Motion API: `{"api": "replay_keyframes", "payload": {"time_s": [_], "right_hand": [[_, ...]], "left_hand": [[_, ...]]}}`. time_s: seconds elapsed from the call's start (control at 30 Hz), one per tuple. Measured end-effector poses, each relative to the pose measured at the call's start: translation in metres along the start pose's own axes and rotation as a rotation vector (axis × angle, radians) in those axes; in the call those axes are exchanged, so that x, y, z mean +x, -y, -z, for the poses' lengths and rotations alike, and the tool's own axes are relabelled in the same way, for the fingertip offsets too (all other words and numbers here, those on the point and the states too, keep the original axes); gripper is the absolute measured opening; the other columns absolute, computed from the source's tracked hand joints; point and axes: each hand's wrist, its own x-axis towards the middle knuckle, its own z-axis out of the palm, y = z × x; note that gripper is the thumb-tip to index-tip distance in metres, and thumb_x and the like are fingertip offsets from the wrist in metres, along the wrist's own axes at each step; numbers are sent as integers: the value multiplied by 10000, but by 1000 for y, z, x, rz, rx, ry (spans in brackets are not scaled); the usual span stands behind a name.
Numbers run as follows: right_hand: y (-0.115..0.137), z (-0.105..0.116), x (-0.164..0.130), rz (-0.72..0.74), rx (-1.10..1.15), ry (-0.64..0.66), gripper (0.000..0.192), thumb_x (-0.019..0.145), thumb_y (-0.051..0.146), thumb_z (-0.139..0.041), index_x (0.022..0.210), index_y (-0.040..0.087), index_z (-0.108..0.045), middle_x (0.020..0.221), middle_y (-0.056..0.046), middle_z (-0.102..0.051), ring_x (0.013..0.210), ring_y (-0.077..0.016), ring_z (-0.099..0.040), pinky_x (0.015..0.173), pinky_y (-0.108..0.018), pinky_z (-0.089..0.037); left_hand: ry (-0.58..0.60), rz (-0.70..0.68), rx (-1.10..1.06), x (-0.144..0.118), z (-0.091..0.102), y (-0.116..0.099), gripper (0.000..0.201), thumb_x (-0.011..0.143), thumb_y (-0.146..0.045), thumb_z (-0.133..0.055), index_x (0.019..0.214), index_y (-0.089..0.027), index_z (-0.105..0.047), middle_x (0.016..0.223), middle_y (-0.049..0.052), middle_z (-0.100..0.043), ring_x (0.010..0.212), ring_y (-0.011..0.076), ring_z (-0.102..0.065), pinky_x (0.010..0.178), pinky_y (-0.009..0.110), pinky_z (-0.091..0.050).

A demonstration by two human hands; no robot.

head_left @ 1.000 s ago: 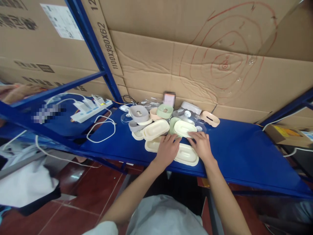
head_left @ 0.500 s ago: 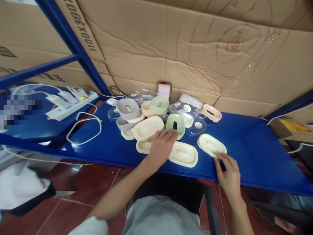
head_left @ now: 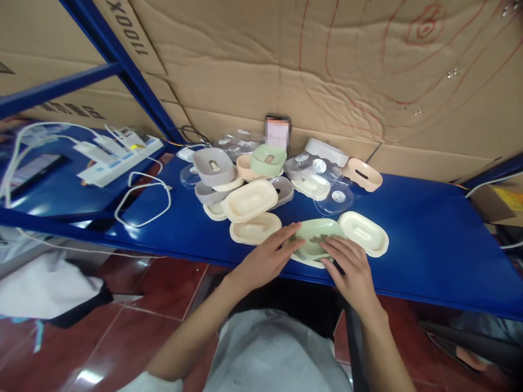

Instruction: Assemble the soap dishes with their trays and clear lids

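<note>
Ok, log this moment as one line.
left hand: touching green dish; right hand: touching green dish; under dish: cream tray; alongside: second cream tray

Pale green, glossy, rounded-oblong dish (head_left: 316,228): hollow side up, roughly level, middle partly hidden. Beneath it, cream, smooth, rounded-oblong base (head_left: 306,262), mostly covered, rim showing on near side. Both near blue shelf's (head_left: 425,245) front edge.

Red rings (head_left: 427,28) mark a brown cardboard wall (head_left: 229,60) behind a blue metal tabletop (head_left: 433,256) | a black-edged rectangular phone (head_left: 278,133) stands upright before it | a long white plastic power strip (head_left: 97,175) lies near a looped white cable (head_left: 170,200) | dark red floor tiles (head_left: 161,294) gleam below
</note>
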Motion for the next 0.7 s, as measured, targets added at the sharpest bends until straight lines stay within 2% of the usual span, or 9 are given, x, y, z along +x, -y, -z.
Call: {"api": "replay_keyframes", "payload": {"time_s": [0.1, 0.23, 0.33, 0.47, 0.6, 0.7], "right_hand": [[12, -2, 5, -33, -51, -66, 353, 1040, 268, -709, 1391, 288, -684, 1224, -60, -790, 1148, -254, -717, 1034, -436, -459], [37, -8, 8, -45, -78, -70, 306, 1048, 245, -693, 1354, 268, -701, 1175, -59, -794, 1079, -236, -717, 1024, -431, -412], [48, -15, 10, -25, -48, 19, 317, 1081, 238, -630, 1394, 260, -673, 1299, -74, -771, 1193, -242, -710, 1149, -468, -343], [44, -13, 11, 3, -30, 122, 412, 1097, 217, -570, 1499, 302, -604, 1456, -52, -716, 1433, -263, -606, 1275, -509, -203], [40, -8, 10, 33, -17, 115, 477, 1087, 160, -552, 1538, 317, -565, 1462, -35, -717, 1447, -255, -594, 1305, -531, -149], [45, -11, 11, 46, -28, 130, 491, 1083, 152, -555, 1545, 320, -559, 1472, -40, -711, 1425, -252, -605, 1308, -534, -142]], "left_hand": [[-76, 65, -28, -6, -6, -5, 522, 1100, -165, -534, 1612, -230, -462, 1689, 190, -465, 1583, 294, -464, 1252, 507, -496], [-95, 98, -27, -12, -12, -9, 545, 1049, -308, -687, 1562, -227, -519, 1635, 214, -496, 1543, 335, -499, 1220, 544, -518], [-102, 110, 11, -13, -15, -8, 513, 1041, -317, -702, 1526, -240, -552, 1629, 209, -492, 1548, 346, -484, 1227, 582, -492], [-92, 105, 85, -11, -15, -5, 406, 1059, -331, -675, 1448, -237, -608, 1608, 200, -528, 1527, 329, -512, 1302, 647, -337], [-131, 114, 84, -12, -14, -4, 310, 1068, -324, -660, 1365, -234, -656, 1539, 173, -602, 1464, 263, -579, 1340, 564, -278], [-156, 154, 79, -16, -12, -5, 292, 1051, -353, -690, 1320, -239, -688, 1540, 161, -610, 1431, 267, -603, 1334, 547, -267]]}}
